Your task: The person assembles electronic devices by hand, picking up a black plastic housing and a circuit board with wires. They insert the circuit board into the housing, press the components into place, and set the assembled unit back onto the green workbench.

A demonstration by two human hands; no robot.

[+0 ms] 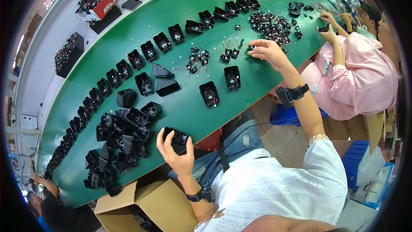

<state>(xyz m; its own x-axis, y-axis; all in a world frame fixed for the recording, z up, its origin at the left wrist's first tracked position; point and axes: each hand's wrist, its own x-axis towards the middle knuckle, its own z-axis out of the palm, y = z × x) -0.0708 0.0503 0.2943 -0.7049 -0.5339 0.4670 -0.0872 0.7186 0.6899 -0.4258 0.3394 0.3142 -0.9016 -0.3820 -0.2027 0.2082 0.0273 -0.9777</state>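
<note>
My left hand (179, 157) is closed around a black plastic housing (177, 137) near the table's front edge, fingers on one side and thumb on the other. My right hand (271, 54) reaches over the table with its fingertips pinched on a small dark electronic part (251, 48), mostly hidden by the fingers. Beside it lies a small cluster of wired parts (231, 52), with another wired cluster (197, 59) farther left. Between my hands two open black housings, one nearer (209, 94) and one farther (232, 78), lie with boards and wires inside.
A heap of black housings (122, 133) covers the table's left part. A curved row of housings (148, 50) runs along the far side. A big pile of wired parts (270, 28) lies beyond my right hand. A person in pink (352, 73) works at right; a cardboard box (165, 204) stands below the edge.
</note>
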